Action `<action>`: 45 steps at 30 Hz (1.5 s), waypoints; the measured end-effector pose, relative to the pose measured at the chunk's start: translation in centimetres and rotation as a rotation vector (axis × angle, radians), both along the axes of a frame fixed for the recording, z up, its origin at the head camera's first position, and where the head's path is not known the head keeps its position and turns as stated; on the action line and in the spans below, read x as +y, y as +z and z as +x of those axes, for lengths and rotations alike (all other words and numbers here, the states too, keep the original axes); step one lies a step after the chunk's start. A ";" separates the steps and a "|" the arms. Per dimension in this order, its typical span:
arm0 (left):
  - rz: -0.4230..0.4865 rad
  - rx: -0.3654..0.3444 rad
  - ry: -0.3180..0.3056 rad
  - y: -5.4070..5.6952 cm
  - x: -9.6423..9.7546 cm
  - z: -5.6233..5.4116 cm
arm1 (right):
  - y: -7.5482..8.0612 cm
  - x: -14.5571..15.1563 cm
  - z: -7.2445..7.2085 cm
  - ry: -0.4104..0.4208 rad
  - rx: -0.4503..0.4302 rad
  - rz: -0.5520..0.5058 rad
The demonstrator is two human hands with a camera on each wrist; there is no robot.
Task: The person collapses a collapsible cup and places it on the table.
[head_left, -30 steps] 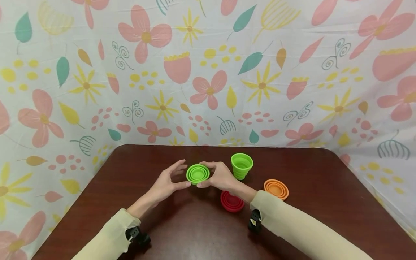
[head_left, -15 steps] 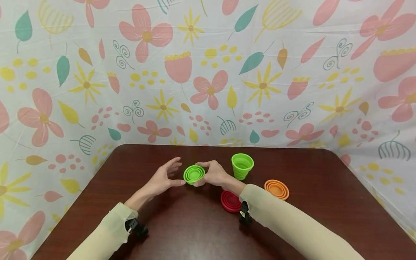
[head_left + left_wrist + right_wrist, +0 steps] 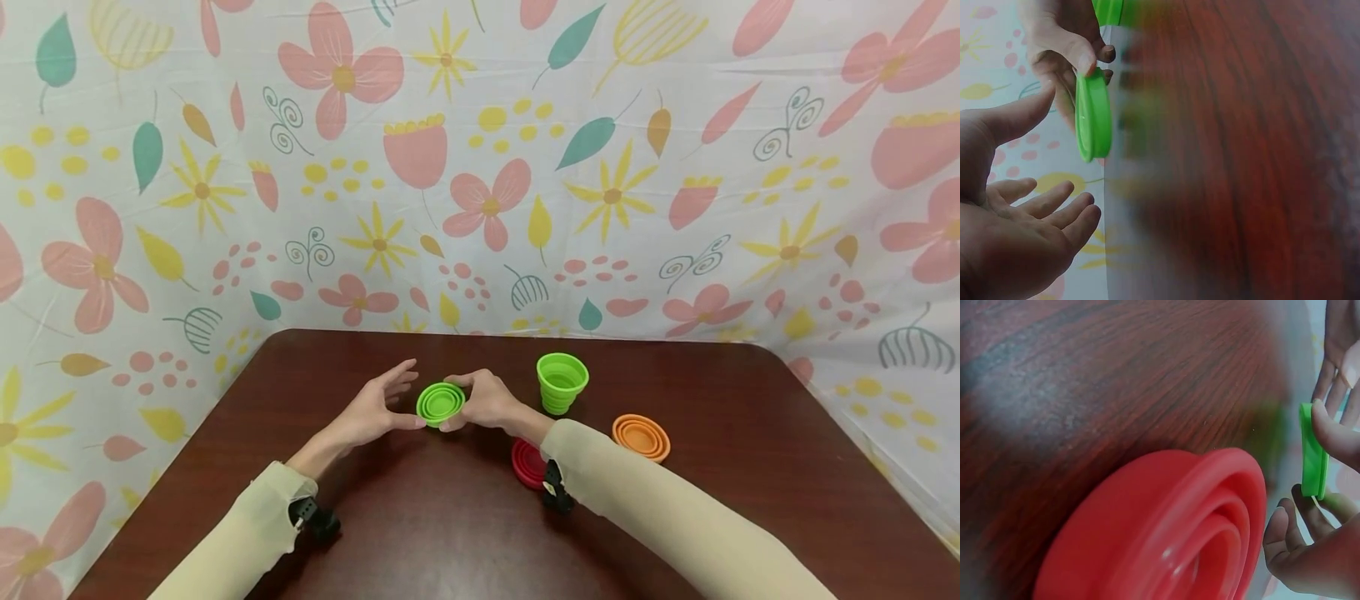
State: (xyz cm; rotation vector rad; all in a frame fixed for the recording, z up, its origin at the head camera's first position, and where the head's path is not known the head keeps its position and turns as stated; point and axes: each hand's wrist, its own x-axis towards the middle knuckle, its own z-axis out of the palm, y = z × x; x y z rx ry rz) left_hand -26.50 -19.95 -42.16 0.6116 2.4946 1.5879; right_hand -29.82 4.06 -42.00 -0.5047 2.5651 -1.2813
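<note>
A collapsed green folding cup is held above the dark table, its nested rings facing the head camera. My right hand pinches it by the right side between thumb and fingers. Across from it, my left hand has its fingers spread and its thumb pointing at the cup's lower left rim. The left wrist view shows a gap between that left thumb and the cup. Below the right forearm lies a red collapsed cup, partly hidden by the sleeve; it looms large in the right wrist view.
An expanded green cup stands upright behind the right wrist. An orange collapsed cup lies to the right of the right forearm. A flower-patterned cloth hangs behind the brown table.
The right hand has carried the collapsed green cup a little to the left. The left hand has shifted slightly left too. The other cups stay put.
</note>
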 end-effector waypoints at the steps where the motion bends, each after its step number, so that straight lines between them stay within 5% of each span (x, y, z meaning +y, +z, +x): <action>1: -0.002 0.004 -0.003 0.0 0.0 0.0 | 0.0 -0.1 0.0 0.007 0.005 0.005; 16: -0.034 0.048 -0.014 0.4 0.2 -0.1 | 0.3 0.1 -0.9 0.057 0.022 0.113; 30: -0.040 0.033 0.011 0.4 0.4 0.1 | 0.0 0.9 -1.3 0.074 0.004 0.109; 38: -0.043 -0.003 0.030 0.2 0.5 0.3 | 0.4 1.4 -0.7 0.070 0.039 0.114; 45: -0.006 0.005 0.018 0.8 1.4 1.1 | 2.6 1.8 0.9 0.081 0.088 0.080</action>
